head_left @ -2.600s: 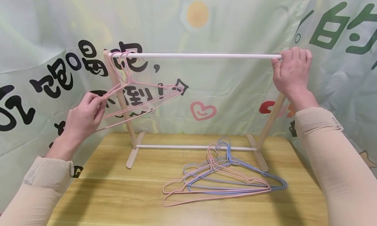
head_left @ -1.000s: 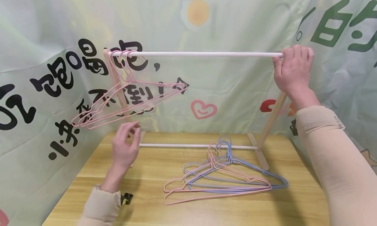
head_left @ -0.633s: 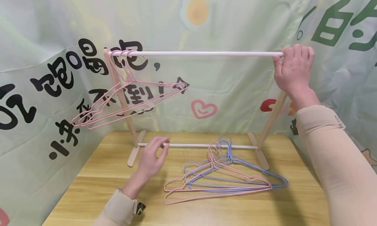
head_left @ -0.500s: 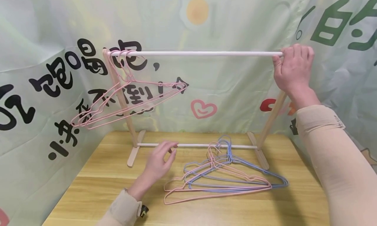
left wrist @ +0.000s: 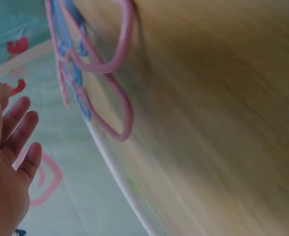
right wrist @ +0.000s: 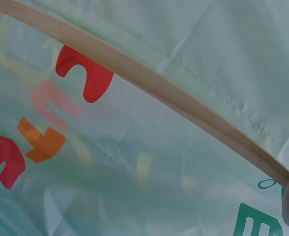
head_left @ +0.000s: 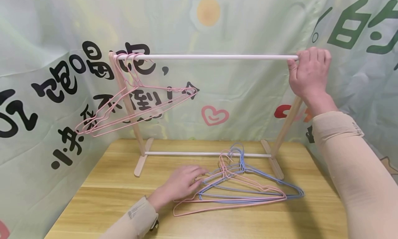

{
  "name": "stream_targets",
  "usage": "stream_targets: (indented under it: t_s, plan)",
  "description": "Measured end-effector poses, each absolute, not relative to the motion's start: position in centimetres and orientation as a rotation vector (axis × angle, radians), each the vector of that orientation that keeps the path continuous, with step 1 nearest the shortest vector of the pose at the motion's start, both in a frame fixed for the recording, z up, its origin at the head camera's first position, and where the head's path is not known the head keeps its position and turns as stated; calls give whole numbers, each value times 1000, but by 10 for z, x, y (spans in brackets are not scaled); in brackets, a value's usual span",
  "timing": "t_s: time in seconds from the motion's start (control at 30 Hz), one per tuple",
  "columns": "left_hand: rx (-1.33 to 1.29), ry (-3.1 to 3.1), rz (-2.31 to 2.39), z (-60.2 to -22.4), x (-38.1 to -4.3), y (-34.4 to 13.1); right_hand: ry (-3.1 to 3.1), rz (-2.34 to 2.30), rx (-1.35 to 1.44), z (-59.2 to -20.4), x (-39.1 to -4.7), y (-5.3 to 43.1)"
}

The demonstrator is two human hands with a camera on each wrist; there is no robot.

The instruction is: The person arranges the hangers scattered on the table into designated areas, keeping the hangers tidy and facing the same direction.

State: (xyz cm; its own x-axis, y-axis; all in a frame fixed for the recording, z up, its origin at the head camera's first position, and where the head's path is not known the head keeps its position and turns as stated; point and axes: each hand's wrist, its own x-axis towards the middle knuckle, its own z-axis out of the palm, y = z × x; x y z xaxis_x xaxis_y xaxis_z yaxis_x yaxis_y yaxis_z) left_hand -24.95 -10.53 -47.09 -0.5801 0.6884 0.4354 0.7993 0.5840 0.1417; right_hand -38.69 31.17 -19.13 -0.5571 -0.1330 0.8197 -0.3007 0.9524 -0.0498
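Note:
In the head view my left hand (head_left: pixel 185 183) is over the left ends of the hangers on the table, hiding parts of them. Its fingers are loosely bent and grip nothing; the left wrist view shows the fingers (left wrist: pixel 20 129) apart from the pink hanger (left wrist: pixel 126 110). The pile has pink hangers (head_left: pixel 230 208) lying over blue hangers (head_left: pixel 290 198). My right hand (head_left: pixel 311 73) grips the top right corner of the clothes rack (head_left: pixel 217 57), thumb at the white bar. Several pink hangers (head_left: pixel 146 111) hang by their hooks at the bar's left end.
The rack stands on the wooden table (head_left: pixel 109 204) on two wooden feet (head_left: pixel 141 164), joined by a low white bar (head_left: pixel 186 154). The blue hangers' hooks lie across that low bar. A printed green cloth (head_left: pixel 255 104) hangs behind and at the sides.
My left hand let go of the hanging pink hangers at the left, then came down and rightward to the hangers on the table. My right hand stays on the rack.

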Motion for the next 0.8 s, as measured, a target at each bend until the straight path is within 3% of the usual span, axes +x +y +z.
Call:
stream_targets:
  t_s: [0.8]
  plan:
    - [-1334,-2746,-297,-495,-245,-97,-2113,232,343,-193,-390,313]
